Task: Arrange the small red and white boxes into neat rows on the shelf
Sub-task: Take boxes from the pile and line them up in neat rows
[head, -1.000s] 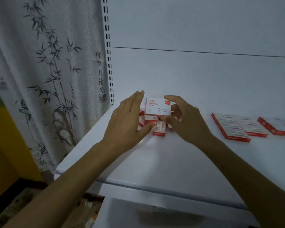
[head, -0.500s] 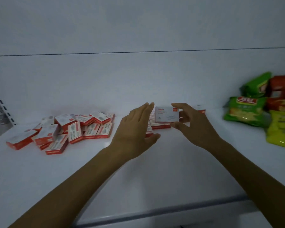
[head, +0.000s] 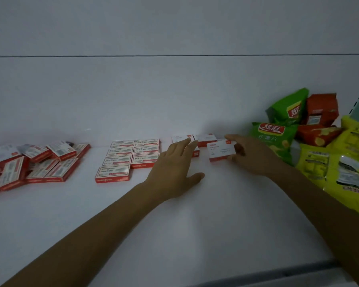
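Only right hand (head: 251,156) grips box (head: 221,151).

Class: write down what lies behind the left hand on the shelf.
Behind the left hand two white-topped boxes show, plus the red edge of another box. The hand covers the rest.

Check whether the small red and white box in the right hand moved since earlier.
Yes. The small red and white box in the right hand shifted right, closer to the green snack bag.
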